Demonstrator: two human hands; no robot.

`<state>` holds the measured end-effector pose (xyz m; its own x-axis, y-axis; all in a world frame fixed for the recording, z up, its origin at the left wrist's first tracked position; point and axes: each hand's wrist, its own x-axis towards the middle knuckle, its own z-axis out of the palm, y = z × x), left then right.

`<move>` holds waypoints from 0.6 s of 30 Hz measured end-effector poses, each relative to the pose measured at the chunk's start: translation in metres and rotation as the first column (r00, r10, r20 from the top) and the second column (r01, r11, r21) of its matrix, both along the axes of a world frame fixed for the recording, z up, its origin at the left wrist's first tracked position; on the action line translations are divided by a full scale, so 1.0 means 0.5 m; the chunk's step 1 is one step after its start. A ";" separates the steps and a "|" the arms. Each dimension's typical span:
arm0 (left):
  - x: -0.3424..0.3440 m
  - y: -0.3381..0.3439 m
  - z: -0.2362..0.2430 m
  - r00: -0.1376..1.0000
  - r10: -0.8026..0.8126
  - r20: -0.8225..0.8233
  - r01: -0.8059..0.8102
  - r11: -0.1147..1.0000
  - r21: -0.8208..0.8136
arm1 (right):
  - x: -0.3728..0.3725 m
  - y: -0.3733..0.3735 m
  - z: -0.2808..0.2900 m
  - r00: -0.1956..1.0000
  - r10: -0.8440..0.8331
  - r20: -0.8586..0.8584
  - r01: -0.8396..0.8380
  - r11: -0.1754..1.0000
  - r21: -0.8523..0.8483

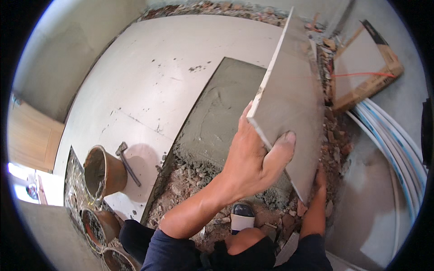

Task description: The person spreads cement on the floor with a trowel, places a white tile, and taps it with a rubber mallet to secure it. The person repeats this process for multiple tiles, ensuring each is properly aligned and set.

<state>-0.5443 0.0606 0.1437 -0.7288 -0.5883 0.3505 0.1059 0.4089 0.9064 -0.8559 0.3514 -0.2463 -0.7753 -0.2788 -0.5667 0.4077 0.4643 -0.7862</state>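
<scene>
A large floor tile (289, 104) is tilted up on edge in front of me, its broad face turned to the right. My left hand (260, 156) is closed on its near left edge, thumb over the face and fingers behind. Down at the tile's lower right corner is my right hand (320, 178), its fingers mostly hidden by the tile. Below and left of the tile lies a bed of wet grey mortar (212, 108), smoothed at the far part and crumbly at the near end.
Laid white tiles (135, 67) border the mortar. A hammer (129, 163) lies beside a mortar-stained bucket (105, 174), with more buckets nearer me. Rubble (334, 149) runs along the right. Beyond it are coiled white and blue pipes (393, 140) and a cardboard-edged tile pack (361, 67).
</scene>
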 end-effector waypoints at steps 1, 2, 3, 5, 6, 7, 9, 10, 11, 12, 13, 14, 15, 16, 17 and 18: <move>0.009 -0.013 -0.014 1.000 0.024 -0.010 -0.023 0.999 0.041 | -0.019 -0.006 -0.013 0.999 -0.016 0.033 0.017 0.999 -0.037; 0.017 -0.026 -0.029 0.999 0.048 -0.020 -0.046 0.996 0.082 | -0.040 -0.014 -0.023 0.998 -0.054 0.032 0.056 0.997 -0.054; 0.030 -0.045 -0.045 0.997 0.068 -0.041 -0.064 0.993 0.103 | -0.055 -0.028 -0.035 0.993 -0.105 0.053 0.108 0.993 -0.048; 0.062 -0.069 -0.082 0.992 0.126 -0.010 -0.119 0.957 0.263 | -0.079 -0.057 -0.059 0.985 -0.166 0.040 0.168 0.985 -0.036; 0.080 -0.087 -0.101 0.980 0.177 0.089 -0.196 0.932 0.304 | -0.086 -0.072 -0.068 0.982 -0.188 0.009 0.188 0.981 -0.038; 0.096 -0.108 -0.123 0.960 0.220 0.174 -0.267 0.906 0.329 | -0.093 -0.085 -0.073 0.976 -0.217 -0.024 0.216 0.976 -0.039; 0.119 -0.149 -0.180 0.939 0.307 0.156 -0.344 0.862 0.373 | -0.099 -0.105 -0.074 0.960 -0.256 -0.109 0.253 0.967 -0.037; 0.134 -0.166 -0.207 0.934 0.310 0.179 -0.357 0.847 0.393 | -0.099 -0.112 -0.070 0.950 -0.272 -0.156 0.270 0.962 -0.034; 0.149 -0.182 -0.235 0.928 0.317 0.198 -0.372 0.830 0.416 | -0.101 -0.115 -0.059 0.924 -0.273 -0.267 0.265 0.962 -0.067; 0.163 -0.194 -0.261 0.906 0.340 0.253 -0.420 0.799 0.430 | -0.101 -0.119 -0.047 0.937 -0.314 -0.154 0.320 0.947 0.017; 0.178 -0.202 -0.286 0.918 0.311 0.245 -0.393 0.791 0.468 | -0.104 -0.119 -0.030 0.934 -0.344 -0.101 0.351 0.934 0.069; 0.191 -0.205 -0.309 0.915 0.302 0.267 -0.399 0.769 0.499 | -0.104 -0.121 -0.016 0.927 -0.373 -0.042 0.375 0.922 0.098; 0.200 -0.216 -0.330 0.915 0.290 0.281 -0.399 0.755 0.520 | -0.107 -0.119 0.002 0.929 -0.367 -0.050 0.367 0.930 -0.006; 0.207 -0.219 -0.352 0.914 0.310 0.260 -0.404 0.675 0.617 | -0.108 -0.119 0.016 0.928 -0.361 -0.090 0.367 0.928 0.059; 0.210 -0.220 -0.374 0.911 0.337 0.238 -0.401 0.589 0.702 | -0.108 -0.115 0.031 0.933 -0.345 -0.102 0.357 0.926 0.128; 0.211 -0.221 -0.397 0.927 0.337 0.167 -0.332 0.525 0.784 | -0.109 -0.111 0.043 0.927 -0.352 -0.126 0.370 0.913 0.172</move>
<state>-0.4388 -0.0498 -0.0547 -0.4180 -0.8282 -0.3732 0.1224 -0.4585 0.8802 -0.9104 0.2958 -0.2248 -0.8531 0.1358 -0.5038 0.5072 0.4426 -0.7395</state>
